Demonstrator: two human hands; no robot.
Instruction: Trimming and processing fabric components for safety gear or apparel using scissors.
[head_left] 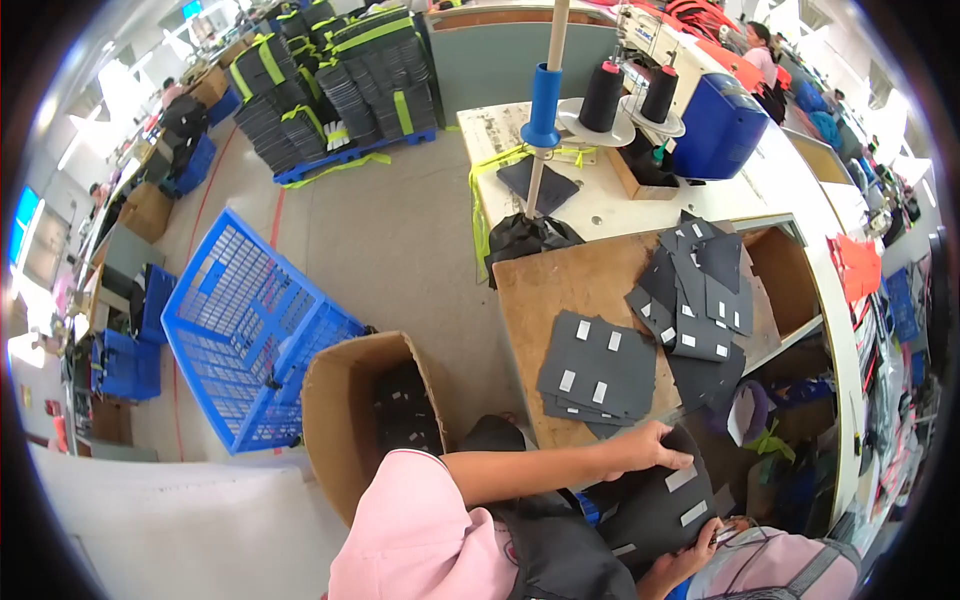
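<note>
Between my hands is a dark panel [655, 510], flexible and sheet-like, with pale rectangular patches on its face. My left hand [645, 450] grips its upper edge, thumb on top. Lower down, my right hand [697, 548] is closed on the near right edge; some of its fingers are hidden beneath. The panel is tilted over my lap, just off the near side of the brown wooden board [530, 290]. On that board lie a neat stack of similar dark panels [603, 365] and, farther right, a loose overlapping pile of patched dark pieces [700, 290].
A cardboard box [330, 400] holding dark pieces stands at my left, beside a tilted blue plastic crate [250, 320]. Beyond the board, a white table [610, 210] carries black thread cones [602, 100] and a blue container [718, 125]. A pole [545, 100] rises near its edge.
</note>
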